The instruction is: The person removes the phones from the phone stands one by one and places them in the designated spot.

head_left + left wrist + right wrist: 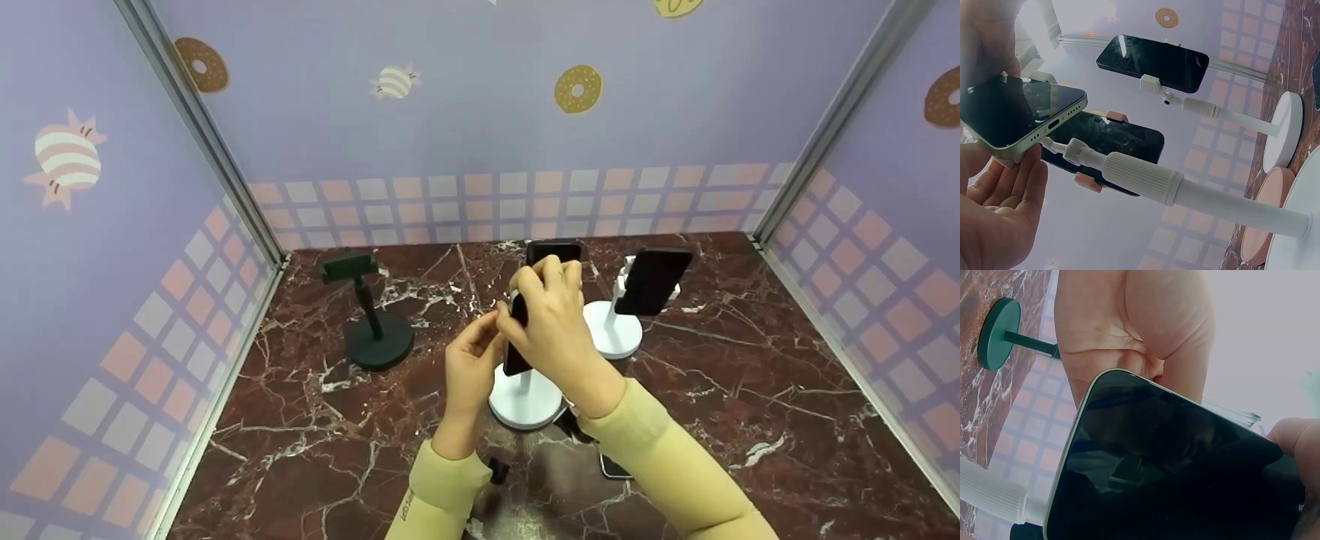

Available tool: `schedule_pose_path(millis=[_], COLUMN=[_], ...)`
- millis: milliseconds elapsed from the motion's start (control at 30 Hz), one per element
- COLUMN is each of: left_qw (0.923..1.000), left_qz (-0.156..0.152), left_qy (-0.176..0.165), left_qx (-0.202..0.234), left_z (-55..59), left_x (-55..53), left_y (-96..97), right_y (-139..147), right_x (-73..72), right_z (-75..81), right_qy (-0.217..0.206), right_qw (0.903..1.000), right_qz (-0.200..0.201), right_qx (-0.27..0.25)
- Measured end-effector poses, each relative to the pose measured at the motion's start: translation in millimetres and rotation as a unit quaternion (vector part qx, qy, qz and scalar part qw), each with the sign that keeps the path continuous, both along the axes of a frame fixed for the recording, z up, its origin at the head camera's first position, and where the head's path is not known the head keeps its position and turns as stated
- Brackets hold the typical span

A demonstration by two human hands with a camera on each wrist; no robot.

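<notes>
A smartphone (1016, 109) with a black screen and a pale edge is at the head of a white phone stand (525, 403). My right hand (555, 322) grips the phone from above, its thumb (1297, 441) along the screen side. From the left, my left hand (469, 367) reaches in beside the phone's edge. In the left wrist view its fingers (1013, 188) curl behind the phone, at a small white clamp piece (1004, 162), which they appear to pinch. The phone hides most of the clamp, so how firmly it sits there cannot be told.
Another white stand (615, 334) holds a black phone (656, 281) at the right. Behind my hands, another phone (553, 252) sits in a pink-clamped stand (1088, 181). A dark green stand (379, 341) is at the left. One phone (616, 469) lies near my right forearm.
</notes>
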State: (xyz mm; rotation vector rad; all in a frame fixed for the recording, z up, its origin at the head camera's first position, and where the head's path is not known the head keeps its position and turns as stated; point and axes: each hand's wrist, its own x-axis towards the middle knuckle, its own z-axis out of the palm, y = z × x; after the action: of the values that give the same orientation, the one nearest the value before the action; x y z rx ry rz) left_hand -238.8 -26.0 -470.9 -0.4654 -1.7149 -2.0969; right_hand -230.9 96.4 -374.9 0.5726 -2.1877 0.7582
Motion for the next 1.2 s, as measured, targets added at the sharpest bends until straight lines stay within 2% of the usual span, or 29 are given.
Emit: schedule_pose_path(millis=[200, 500, 667, 933, 1200], left_qw=[1.0, 0.9999, 0.9997, 0.9998, 0.9998], left_qz=[0.001, -0.005, -0.016, -0.01, -0.007], left_qy=[-0.005, 0.009, 0.014, -0.001, 0.015], left_qx=[0.005, 0.006, 0.014, 0.014, 0.008], left_z=[0.6, -1.6, -1.3, 0.9, 0.5], left_x=[0.8, -0.2, -0.6, -0.1, -0.5], left_y=[0.9, 0.9, 1.4, 2.6, 1.9], right_y=[1, 3, 5, 9, 14], right_x=[1.2, 3.3, 4.3, 6.2, 9.6], right_z=[1.7, 8.0, 11.1, 14.2, 16.8], right_qy=[0.012, 0.049, 0.053, 0.058, 0.045], right_qw=[0.9999, 0.9987, 0.9982, 0.9979, 0.9986], right_qz=[0.006, 0.013, 0.021, 0.022, 0.017], right_qx=[-0.003, -0.009, -0.017, -0.021, -0.022])
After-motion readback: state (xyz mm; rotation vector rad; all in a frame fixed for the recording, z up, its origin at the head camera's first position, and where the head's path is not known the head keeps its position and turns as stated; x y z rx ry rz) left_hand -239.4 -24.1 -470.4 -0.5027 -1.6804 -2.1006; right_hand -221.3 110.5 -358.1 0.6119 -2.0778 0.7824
